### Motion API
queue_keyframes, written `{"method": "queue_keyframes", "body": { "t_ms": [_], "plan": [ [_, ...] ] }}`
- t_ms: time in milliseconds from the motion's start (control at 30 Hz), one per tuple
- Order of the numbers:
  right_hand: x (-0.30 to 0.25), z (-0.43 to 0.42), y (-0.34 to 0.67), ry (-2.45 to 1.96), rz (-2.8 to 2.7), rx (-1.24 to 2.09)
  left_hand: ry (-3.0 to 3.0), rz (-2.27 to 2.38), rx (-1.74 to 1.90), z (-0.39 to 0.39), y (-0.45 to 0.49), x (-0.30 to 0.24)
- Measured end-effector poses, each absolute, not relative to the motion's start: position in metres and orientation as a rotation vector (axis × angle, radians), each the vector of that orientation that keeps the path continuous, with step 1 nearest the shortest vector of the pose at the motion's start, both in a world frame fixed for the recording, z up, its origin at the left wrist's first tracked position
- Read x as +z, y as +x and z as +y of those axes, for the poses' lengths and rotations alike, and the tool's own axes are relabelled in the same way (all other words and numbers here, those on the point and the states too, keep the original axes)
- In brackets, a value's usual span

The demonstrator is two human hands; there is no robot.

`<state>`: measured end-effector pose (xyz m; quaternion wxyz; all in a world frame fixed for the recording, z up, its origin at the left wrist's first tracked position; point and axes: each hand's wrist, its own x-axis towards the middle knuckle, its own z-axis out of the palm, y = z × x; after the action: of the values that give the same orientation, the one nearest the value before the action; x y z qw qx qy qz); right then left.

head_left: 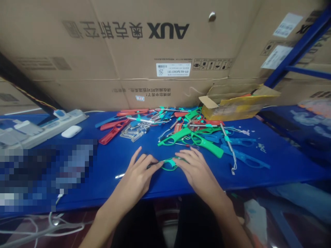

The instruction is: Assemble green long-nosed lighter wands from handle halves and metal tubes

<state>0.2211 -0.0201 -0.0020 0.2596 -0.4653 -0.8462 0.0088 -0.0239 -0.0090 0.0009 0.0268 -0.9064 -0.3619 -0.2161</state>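
Both my hands rest on a blue table, meeting over a small green plastic part with a loop-shaped handle. My left hand lies flat with its fingers stretched toward the part and pressing on its left end, where a thin metal rod sticks out to the left. My right hand covers the part's right side, fingers extended and touching it. Just beyond my fingers lies a pile of green handles, blue handles and red handles.
Clear small tubes and metal rods lie among the pile. A torn cardboard box stands at the back right. A white power strip and a white mouse-like object sit at the left. Large cardboard cartons wall off the back.
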Motion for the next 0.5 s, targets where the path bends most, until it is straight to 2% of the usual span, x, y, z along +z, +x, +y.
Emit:
{"method": "queue_keyframes", "body": {
  "t_ms": [200,500],
  "plan": [
    [-0.0013,-0.0202,0.2189,-1.309,-2.358,-0.032,-2.734,-1.126,-0.631,-0.0128,-0.0190,0.0028],
    [-0.0064,-0.0295,0.2141,-1.328,-2.420,-0.324,-2.792,-1.178,-0.710,-0.0107,-0.0213,-0.0024]
  ]
}}
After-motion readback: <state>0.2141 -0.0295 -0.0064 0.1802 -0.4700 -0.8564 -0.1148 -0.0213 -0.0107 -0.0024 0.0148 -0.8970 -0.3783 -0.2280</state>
